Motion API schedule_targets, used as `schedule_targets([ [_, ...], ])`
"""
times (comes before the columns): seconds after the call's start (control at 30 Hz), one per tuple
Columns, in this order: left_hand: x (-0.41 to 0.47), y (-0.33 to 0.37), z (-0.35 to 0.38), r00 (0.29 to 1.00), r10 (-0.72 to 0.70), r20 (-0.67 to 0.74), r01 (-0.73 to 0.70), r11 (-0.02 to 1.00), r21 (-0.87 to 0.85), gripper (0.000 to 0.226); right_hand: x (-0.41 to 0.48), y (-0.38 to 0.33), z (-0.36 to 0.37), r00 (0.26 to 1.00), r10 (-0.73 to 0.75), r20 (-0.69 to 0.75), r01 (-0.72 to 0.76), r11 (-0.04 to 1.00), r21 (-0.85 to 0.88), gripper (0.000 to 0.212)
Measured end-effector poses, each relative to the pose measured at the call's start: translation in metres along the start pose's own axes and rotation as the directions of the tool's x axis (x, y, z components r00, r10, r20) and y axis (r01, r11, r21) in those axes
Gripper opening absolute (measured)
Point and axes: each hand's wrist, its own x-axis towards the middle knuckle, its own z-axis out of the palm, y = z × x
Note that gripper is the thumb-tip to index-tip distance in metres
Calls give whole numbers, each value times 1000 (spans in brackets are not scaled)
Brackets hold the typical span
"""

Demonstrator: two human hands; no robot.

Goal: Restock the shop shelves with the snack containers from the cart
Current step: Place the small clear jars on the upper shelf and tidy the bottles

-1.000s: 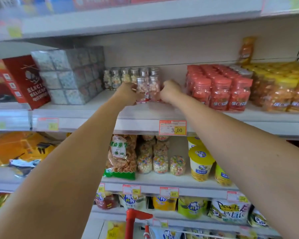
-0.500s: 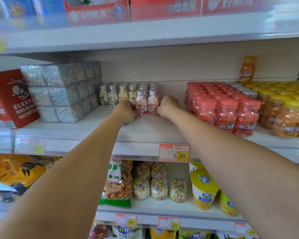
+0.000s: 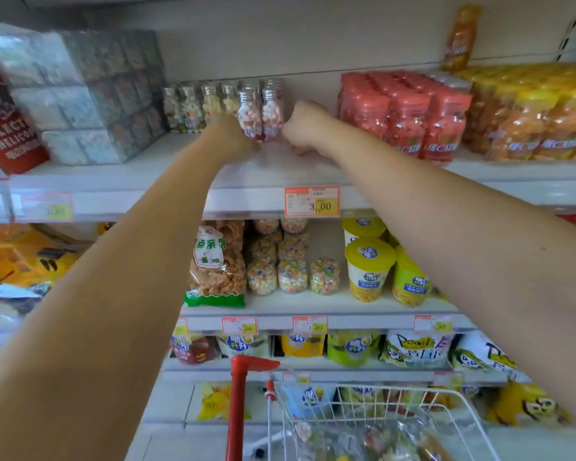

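- Two clear snack bottles (image 3: 262,116), silver screw caps, pink-white candy inside, upright side by side at the front of the upper shelf (image 3: 147,181).
- Left hand (image 3: 230,135) touches the left bottle, right hand (image 3: 305,126) the right one; fingers curled, grip or release: cannot tell.
- More bottles (image 3: 193,106) behind.
- Red-lid jars (image 3: 409,118) close right, foil boxes (image 3: 90,94) left.
- Cart (image 3: 373,424) below, blurred packs inside.

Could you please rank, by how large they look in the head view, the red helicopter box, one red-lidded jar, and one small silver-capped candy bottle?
1. red helicopter box, though partly cropped
2. red-lidded jar
3. silver-capped candy bottle

All share one shelf, so the ranking seems fair.
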Motion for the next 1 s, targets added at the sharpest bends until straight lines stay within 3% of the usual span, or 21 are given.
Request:
schedule_targets([
  [0.1,-53,3,11,970,19,-240,-56,987,-150,36,-40,2,-8,986,-126,-108,129,992,17,24],
  [0.2,-116,2,29,853,97,-513,-302,893,-333,28,-95,9,-16,929,-262,-261,291,953,79,14],
  [0.3,-176,4,50,852,91,-516,-320,870,-374,38,-148,24,-15,896,-330,-296,377,919,117,15],
  [0.5,-263,-8,110,968,121,-220,-205,886,-415,55,-235,87,11,984,-175,35,171,979,109,23],
  [0.63,-309,-14,160,986,75,147,-23,945,-325,44,-284,153,45,933,-1,360,13,999,-30,22],
  [0.77,-344,-25,226,879,15,476,154,937,-313,16,-332,224,85,728,245,640,-161,969,-188,37],
  [0.9,-373,-33,286,750,-28,661,243,941,-236,36,-372,291,122,584,410,700,-279,912,-301,38],
  [1.0,-391,-38,325,626,-20,779,202,970,-138,45,-396,330,142,553,453,700,-333,890,-313,31],
])
